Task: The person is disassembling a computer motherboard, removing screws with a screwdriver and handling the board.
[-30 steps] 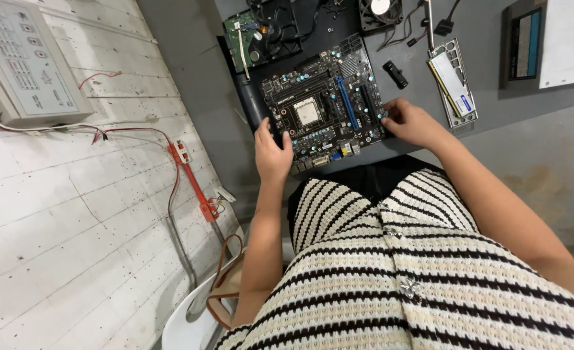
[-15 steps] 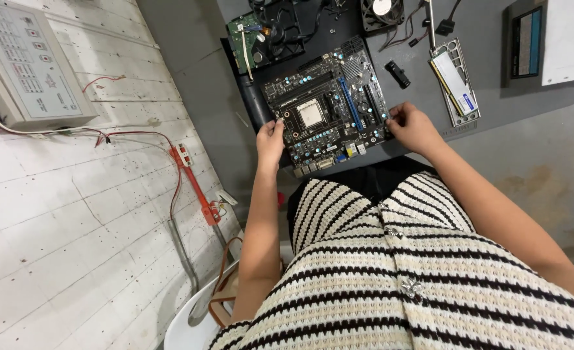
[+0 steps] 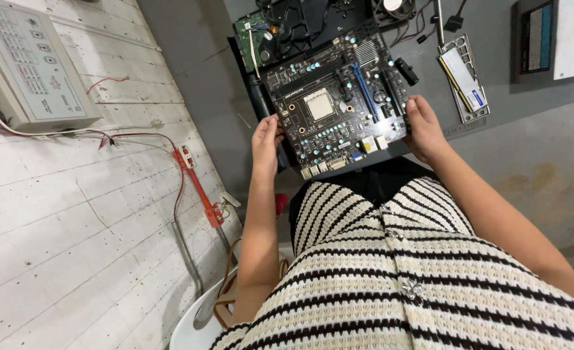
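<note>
- Black motherboard [image 3: 336, 104] with a blue slot and a square CPU socket sits at the near edge of the grey desk [image 3: 527, 104], gripped from both sides.
- Left hand [image 3: 265, 139] is closed on the board's left edge, fingers curled round it.
- Right hand [image 3: 423, 126] clamps the right edge, thumb on top.
- Metal I/O shield [image 3: 465, 81] lies just right of the board, green circuit board [image 3: 251, 32] behind it.
</note>
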